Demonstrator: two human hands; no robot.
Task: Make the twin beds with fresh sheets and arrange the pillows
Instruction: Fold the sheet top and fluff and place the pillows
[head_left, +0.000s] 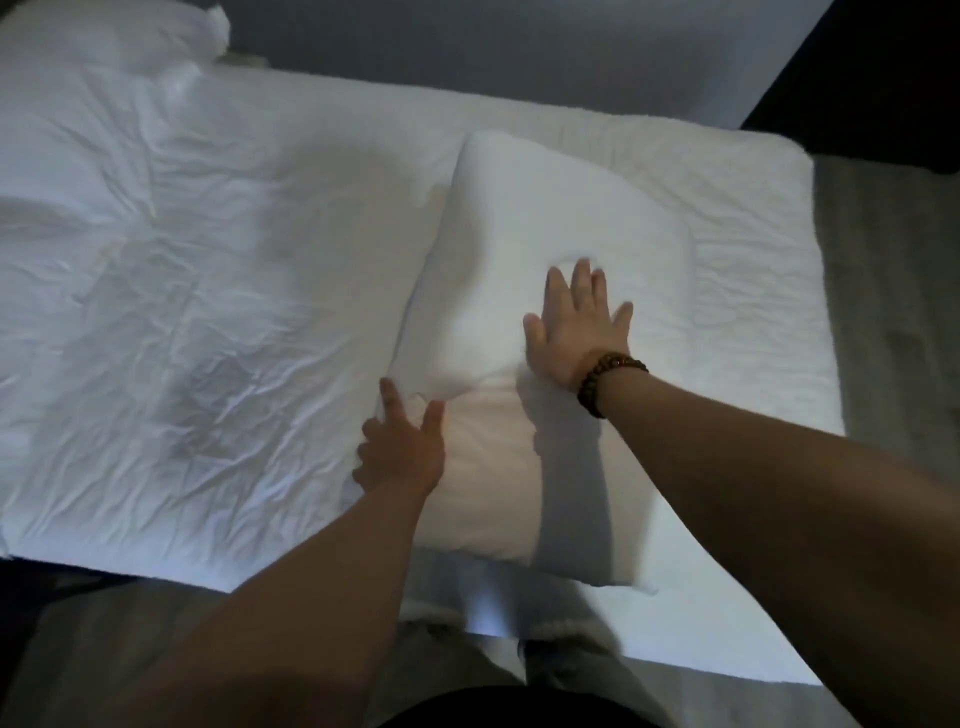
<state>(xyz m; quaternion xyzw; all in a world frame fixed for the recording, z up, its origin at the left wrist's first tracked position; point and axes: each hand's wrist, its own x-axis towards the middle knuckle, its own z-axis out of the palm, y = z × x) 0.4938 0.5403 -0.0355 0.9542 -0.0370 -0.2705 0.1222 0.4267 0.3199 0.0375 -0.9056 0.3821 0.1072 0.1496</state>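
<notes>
On pillow: right hand flat, fingers spread, pressing; left hand grips pillow edge, fingers curled.

- pillow lies on the right end of the bed, in front of me
- rumpled sheet covers everything left of it, touching the pillow's left edge
- my right hand is flat on top of the pillow
- my left hand is at its near-left edge, right at that seam
</notes>
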